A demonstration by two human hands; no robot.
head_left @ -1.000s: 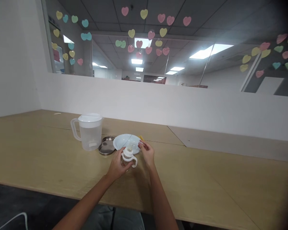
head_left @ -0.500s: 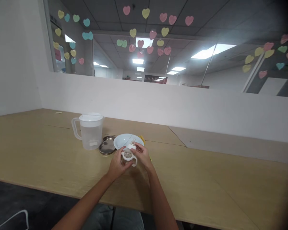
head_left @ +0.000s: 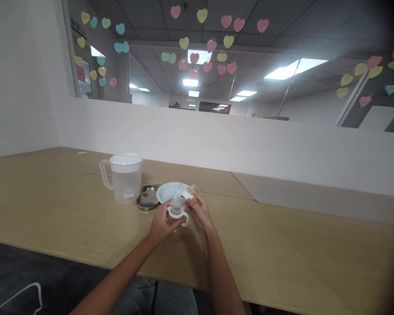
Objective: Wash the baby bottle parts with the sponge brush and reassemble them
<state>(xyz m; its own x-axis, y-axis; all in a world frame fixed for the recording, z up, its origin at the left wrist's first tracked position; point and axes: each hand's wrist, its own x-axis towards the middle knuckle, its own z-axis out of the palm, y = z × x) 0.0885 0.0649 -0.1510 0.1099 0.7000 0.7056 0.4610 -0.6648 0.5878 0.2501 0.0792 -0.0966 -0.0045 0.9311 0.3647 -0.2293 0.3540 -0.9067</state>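
My left hand (head_left: pixel 160 225) is wrapped round a small clear baby bottle (head_left: pixel 175 211) with a white handle ring, its open neck facing up. One curved handle shows on the bottle's right side. In my right hand (head_left: pixel 200 212) is a white bottle collar with a clear nipple (head_left: pixel 188 193), pinched between the fingers and held apart from the bottle, up and to its right. Behind both hands lies a pale blue-white plate (head_left: pixel 166 191), partly covered by the collar and my fingers.
Left of the plate sits a round shallow metal dish (head_left: pixel 147 199). A lidded translucent pitcher (head_left: pixel 126 183) stands farther left. Something yellow (head_left: pixel 197 189) shows behind my right fingers. The wooden table (head_left: pixel 282 245) meets a white wall at the back.
The white collar with the nipple has come off the bottle's neck in my right hand and moved up and right. My left hand keeps its hold on the bottle.
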